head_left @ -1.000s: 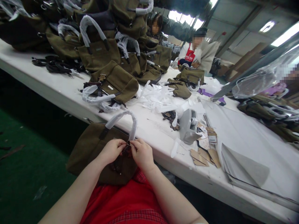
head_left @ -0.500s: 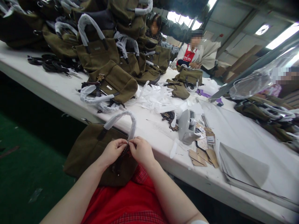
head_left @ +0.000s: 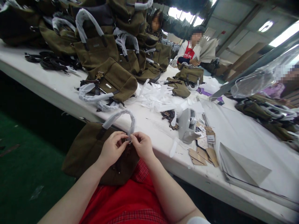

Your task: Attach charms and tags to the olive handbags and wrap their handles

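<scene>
An olive-green handbag [head_left: 84, 149] rests on my lap against the table edge. Its upright handle [head_left: 118, 115] is wrapped in clear plastic. At the base of that handle, my left hand [head_left: 113, 147] pinches a small metal ring [head_left: 127, 140] between thumb and fingers. Close beside it, my right hand [head_left: 143, 145] is closed in a pinch at the same metal piece. A dark charm [head_left: 128, 150] hangs just below the fingertips, partly hidden. My forearms cover part of the bag's front.
A white table [head_left: 161, 141] carries piled olive bags [head_left: 97, 49], black straps [head_left: 52, 62], white strips [head_left: 154, 93], a grey tape dispenser [head_left: 187, 126] and brown card tags [head_left: 201, 157]. Across the table stands a person in a red apron [head_left: 188, 53]; other people are farther back.
My left hand has shifted slightly, its thumb and fingers more spread around the ring. The metal piece shows more plainly between the hands. The bag stays on my lap.
</scene>
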Demonstrator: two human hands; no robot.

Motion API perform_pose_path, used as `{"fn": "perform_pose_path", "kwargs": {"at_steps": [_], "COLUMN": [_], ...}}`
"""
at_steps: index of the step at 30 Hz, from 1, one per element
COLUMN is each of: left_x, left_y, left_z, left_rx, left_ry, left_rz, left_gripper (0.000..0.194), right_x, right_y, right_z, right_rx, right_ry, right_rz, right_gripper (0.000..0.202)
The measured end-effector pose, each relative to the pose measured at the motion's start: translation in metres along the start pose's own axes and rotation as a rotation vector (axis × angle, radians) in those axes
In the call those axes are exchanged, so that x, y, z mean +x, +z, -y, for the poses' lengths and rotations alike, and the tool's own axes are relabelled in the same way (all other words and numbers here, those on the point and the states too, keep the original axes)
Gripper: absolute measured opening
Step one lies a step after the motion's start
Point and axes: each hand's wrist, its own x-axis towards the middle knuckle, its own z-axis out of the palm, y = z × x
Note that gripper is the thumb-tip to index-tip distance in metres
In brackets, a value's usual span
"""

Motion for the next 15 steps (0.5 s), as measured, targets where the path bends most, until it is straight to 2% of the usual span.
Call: {"fn": "perform_pose_path", "kwargs": {"at_steps": [3,6,8,10,13,15], "left_x": [0.006,0.013,0.018,0.024,0.034,0.04], "left_y": [0.006,0.01,0.012,0.012,0.011,0.01], "left_z": [0.001,0.004,0.004,0.0,-0.005,-0.007], "left_rx": [-0.112,-0.258,-0.345,-0.397,-0.478,-0.516], "left_ry": [0.005,-0.216,-0.37,-0.436,-0.468,-0.502], "left_rz": [0.036,-0.038,-0.015,0.05,0.1,0.201], "left_gripper": [0.017,0.025,0.031,0.034,0.034,0.035], "right_x": [-0.001,-0.005,-0.009,-0.013,-0.016,-0.016], "right_y": [-0.007,-0.021,-0.032,-0.039,-0.041,-0.039], "right_z": [0.0,0.002,0.003,0.001,-0.008,-0.016], "right_rx": [0.342,0.723,0.91,0.969,0.862,0.742], "right_ry": [0.159,0.323,0.347,0.328,0.348,0.364], "right_rz": [0.076,0.162,0.195,0.17,0.066,0.02], "right_gripper": [0.017,0.023,0.038,0.049,0.039,0.037]}}
